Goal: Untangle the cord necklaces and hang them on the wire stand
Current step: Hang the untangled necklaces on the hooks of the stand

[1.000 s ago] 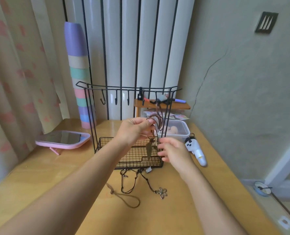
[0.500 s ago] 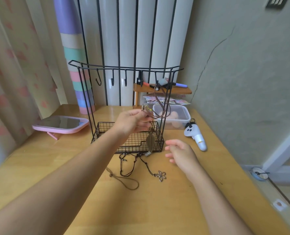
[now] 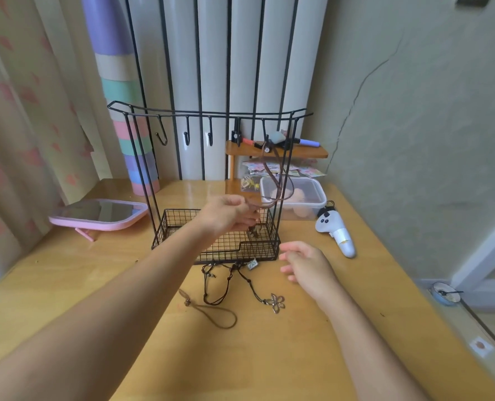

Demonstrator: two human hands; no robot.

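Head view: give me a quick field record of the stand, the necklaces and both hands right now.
wire stand: upright on the table, basket at its base
brown cord necklace: looped over a right-side hook, lower end at the left hand
left hand: pinches the brown cord over the basket
right hand: open, holds nothing, right of the basket
tangled necklaces: on the table in front of the stand, cords crossing
flower pendant: at the tangle's right end
left hooks: three, bare
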